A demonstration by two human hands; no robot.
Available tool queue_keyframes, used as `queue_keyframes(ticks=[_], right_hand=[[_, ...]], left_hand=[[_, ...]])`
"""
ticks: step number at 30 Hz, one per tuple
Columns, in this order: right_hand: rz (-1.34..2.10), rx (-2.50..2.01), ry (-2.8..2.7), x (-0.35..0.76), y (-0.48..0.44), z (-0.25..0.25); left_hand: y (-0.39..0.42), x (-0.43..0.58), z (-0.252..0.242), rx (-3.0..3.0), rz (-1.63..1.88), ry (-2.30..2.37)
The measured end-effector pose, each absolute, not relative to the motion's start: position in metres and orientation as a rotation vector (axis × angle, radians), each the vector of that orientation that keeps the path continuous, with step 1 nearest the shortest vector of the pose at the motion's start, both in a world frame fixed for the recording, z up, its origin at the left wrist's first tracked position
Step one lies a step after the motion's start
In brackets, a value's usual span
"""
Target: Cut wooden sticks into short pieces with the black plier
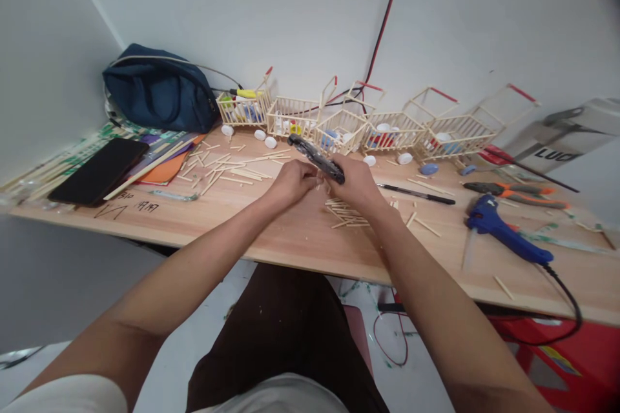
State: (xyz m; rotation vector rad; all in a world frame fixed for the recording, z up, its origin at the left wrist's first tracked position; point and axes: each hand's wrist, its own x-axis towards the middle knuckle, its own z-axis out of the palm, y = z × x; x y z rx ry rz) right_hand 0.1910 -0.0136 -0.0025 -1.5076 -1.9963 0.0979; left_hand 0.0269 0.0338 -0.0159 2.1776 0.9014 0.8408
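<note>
Black tool (317, 160) in right hand (357, 182), near left hand (291, 182).

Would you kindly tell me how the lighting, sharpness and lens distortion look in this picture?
Head view: soft, diffuse light on the wall; a dark patch at the top right corner; wide-angle stretching of the forearms toward the lower corners; detail smeared between the left hand and right hand.

Carts (341, 131) line the back edge of the desk (290, 239) — sticks (349, 214) before them, bag (159, 93) to their left, phone (99, 171) before that.
</note>
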Motion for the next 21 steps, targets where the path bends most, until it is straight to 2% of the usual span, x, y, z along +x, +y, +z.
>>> queue_keyframes(ticks=[7, 21], right_hand=[[0.308, -1.521, -1.874, 0.196, -0.01, -0.004], [0.355, -1.43, -1.864, 0.198, -0.014, 0.007]], left_hand=[[0.035, 0.026, -0.015, 2.173, 0.807, 0.88], [0.028, 0.026, -0.012, 2.095, 0.88, 0.926]])
